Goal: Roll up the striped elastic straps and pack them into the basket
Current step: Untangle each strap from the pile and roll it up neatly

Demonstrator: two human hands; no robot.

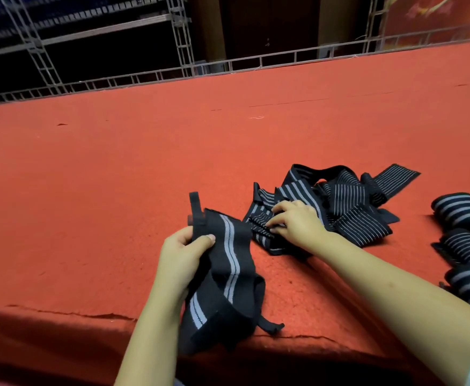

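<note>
My left hand [182, 256] grips a black elastic strap with two grey stripes [228, 263] near its upper end, thumb across the fabric; the strap hangs over the table's front edge and folds back on itself. My right hand [295, 222] rests on a tangled pile of black striped straps [339, 201], its fingers curled onto the pile's left part. Three rolled striped straps [465, 213] lie in a row at the right edge. No basket is in view.
The red felt-covered table [116, 176] stretches far back and to the left. Its front edge [61, 313] drops off below my arms. A grey metal rail [228, 65] runs along the far side, with racks behind it.
</note>
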